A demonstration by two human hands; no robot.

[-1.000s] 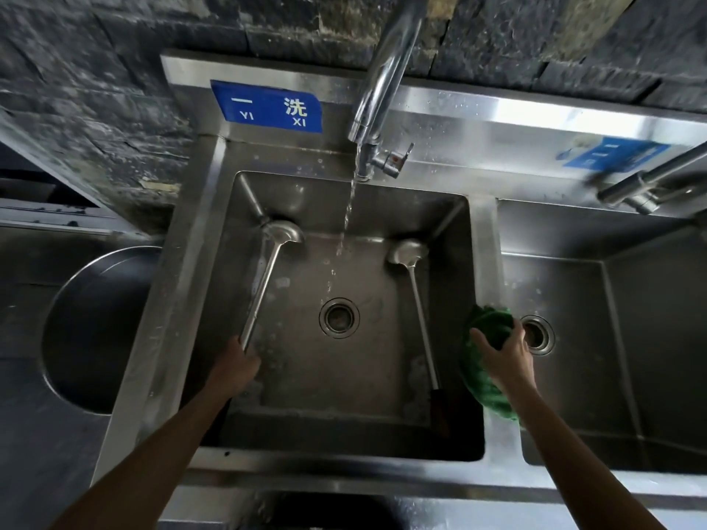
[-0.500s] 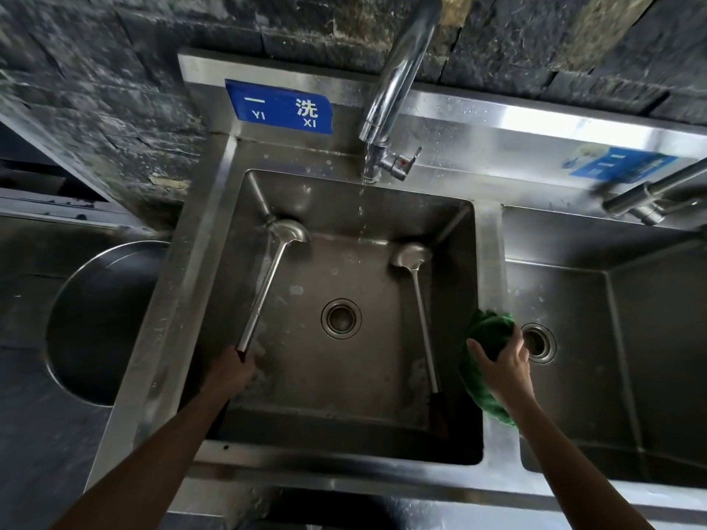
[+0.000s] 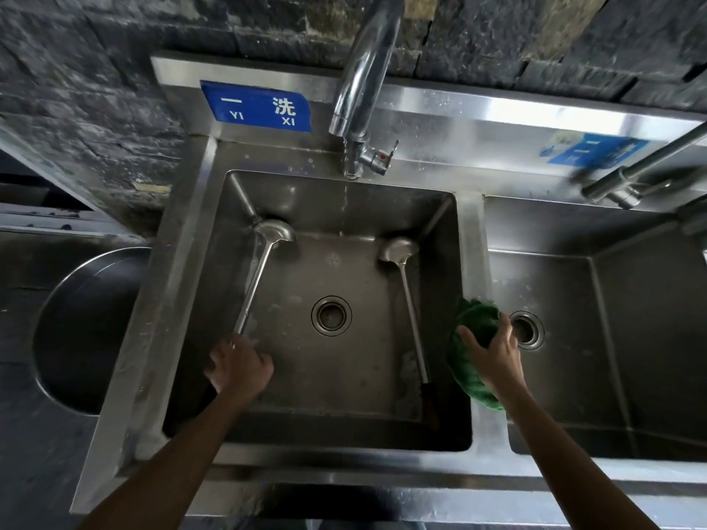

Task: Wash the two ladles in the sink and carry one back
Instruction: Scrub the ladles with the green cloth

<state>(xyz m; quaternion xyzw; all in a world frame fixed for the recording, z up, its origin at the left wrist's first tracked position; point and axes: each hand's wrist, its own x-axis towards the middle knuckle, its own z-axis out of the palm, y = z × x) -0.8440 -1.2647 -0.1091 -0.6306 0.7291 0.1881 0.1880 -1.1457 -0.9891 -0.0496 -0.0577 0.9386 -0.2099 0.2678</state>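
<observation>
Now tap (image 3: 359, 109) flow has dropped to drips, left hand (image 3: 239, 367) still grips the left ladle (image 3: 260, 273) handle in the sink (image 3: 180, 300), right hand (image 3: 493, 357) clamps the green cloth (image 3: 474, 323) on the divider beside the right ladle (image 3: 409, 300), so scrubbing likely comes next.

**Stock count: sink station**

Ladles, steel, long-handled: 2. One on the left (image 3: 264, 269), one on the right (image 3: 405, 292), both lying in the left basin.
Sink basins: 2. Left basin (image 3: 199, 300); right basin (image 3: 631, 338).
Drain holes: 2. One in the left basin (image 3: 331, 315), one in the right (image 3: 530, 330).
Taps: 2. One over the left basin (image 3: 363, 89); one at the right edge (image 3: 642, 166).
Blue wall signs: 2. One on the left (image 3: 256, 107), one on the right (image 3: 597, 151).
Green scouring cloth (image 3: 474, 323): 1.
Hands: 2. Left hand (image 3: 239, 367); right hand (image 3: 493, 351).
Round steel bowl (image 3: 76, 319) at left: 1.
</observation>
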